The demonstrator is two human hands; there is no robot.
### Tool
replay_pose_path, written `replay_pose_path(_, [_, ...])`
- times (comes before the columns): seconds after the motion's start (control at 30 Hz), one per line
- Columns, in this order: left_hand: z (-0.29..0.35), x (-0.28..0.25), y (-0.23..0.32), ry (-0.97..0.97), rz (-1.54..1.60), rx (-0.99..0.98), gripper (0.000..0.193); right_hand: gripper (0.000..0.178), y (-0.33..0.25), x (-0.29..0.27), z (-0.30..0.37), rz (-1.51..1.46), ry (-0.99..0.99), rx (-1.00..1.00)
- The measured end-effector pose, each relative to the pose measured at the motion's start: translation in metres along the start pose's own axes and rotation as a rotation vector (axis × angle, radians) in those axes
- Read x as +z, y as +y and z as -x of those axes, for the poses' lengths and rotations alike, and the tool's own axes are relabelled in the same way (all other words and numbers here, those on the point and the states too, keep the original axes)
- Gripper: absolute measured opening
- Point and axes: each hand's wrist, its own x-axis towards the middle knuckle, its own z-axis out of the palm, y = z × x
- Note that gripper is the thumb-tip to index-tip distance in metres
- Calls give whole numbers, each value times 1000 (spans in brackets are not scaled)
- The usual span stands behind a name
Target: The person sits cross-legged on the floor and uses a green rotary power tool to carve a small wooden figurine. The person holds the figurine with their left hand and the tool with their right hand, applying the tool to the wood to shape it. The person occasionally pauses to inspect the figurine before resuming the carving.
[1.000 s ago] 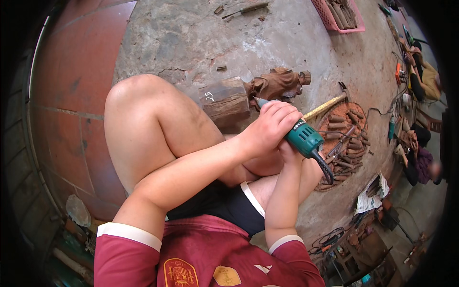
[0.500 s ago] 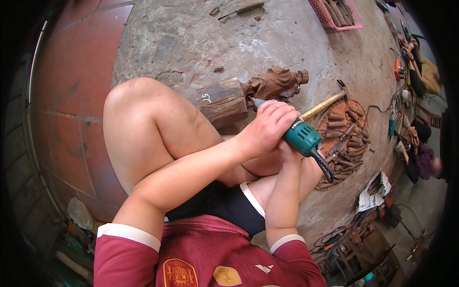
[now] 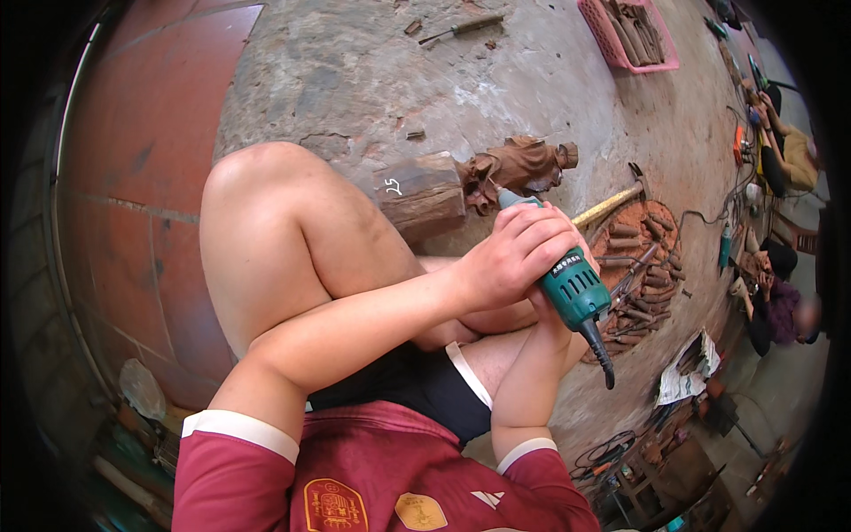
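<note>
Both my hands are closed around a green die grinder (image 3: 576, 285) with a black cord at its lower end. My left hand (image 3: 521, 253) wraps over the grinder's front part from the left. Beneath and behind the body is my right hand (image 3: 551, 321), largely hidden by the tool and the left hand. The grinder's narrow nose points up and left at a brown wooden carving (image 3: 523, 168) lying on its side. The carving's draped figure joins an uncut wood block (image 3: 417, 191) beside my bent knee. Whether the bit touches the wood I cannot tell.
A yellow-handled hammer (image 3: 612, 204) lies by a round heap of wooden-handled carving tools (image 3: 651, 288). A pink basket (image 3: 634, 66) of wood pieces stands at the far right. One chisel (image 3: 461, 28) lies beyond the carving. Other people (image 3: 784, 306) sit at the right edge among cords.
The grinder's nose has moved right along the carving, and its body has swung more upright. Both hands have kept their grip. The whole view has shifted slightly.
</note>
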Motion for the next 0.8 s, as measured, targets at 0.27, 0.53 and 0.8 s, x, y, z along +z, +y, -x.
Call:
replay_pose_path(0.27, [0, 3, -10, 22, 52, -42, 51, 58, 9, 1, -3, 30, -31, 66])
replay_pose_path(0.53, [0, 11, -16, 76, 62, -68, 57, 63, 16, -3, -9, 14, -70, 75])
replay_pose_path(0.8, [-2, 6, -16, 111, 63, -83, 56, 57, 8, 0, -17, 22, -60, 84])
